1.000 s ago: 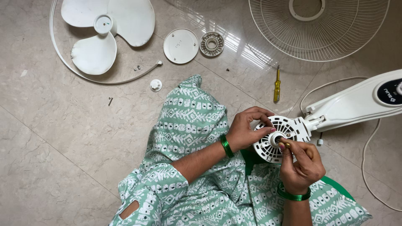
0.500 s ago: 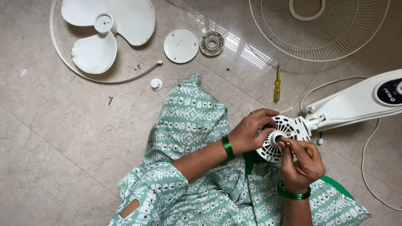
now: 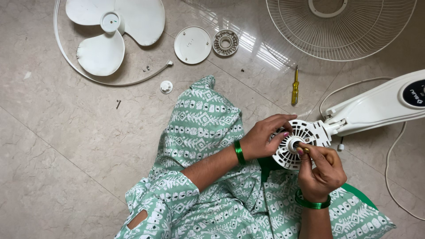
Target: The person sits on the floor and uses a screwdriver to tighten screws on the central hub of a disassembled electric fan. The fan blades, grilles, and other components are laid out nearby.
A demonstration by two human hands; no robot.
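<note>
A white fan motor housing [image 3: 304,132] with slotted vents rests over my lap, joined to the white fan stand [image 3: 376,106] lying on the floor. My left hand [image 3: 264,137] grips the housing's left rim. My right hand [image 3: 322,170] pinches a small brass-coloured part [image 3: 305,150] at the hub in the housing's middle. Both wrists wear green bangles.
On the tiled floor lie a white fan blade [image 3: 116,31] inside a thin guard ring, a round white cover [image 3: 192,44], a ribbed ring [image 3: 225,42], a small white knob [image 3: 166,86], loose screws [image 3: 118,104], a yellow screwdriver [image 3: 295,87], a wire guard [image 3: 338,26] and a white cord [image 3: 394,177].
My left hand has shifted slightly along the housing rim. My right hand's fingers have kept working at the hub, nearly in the same place.
</note>
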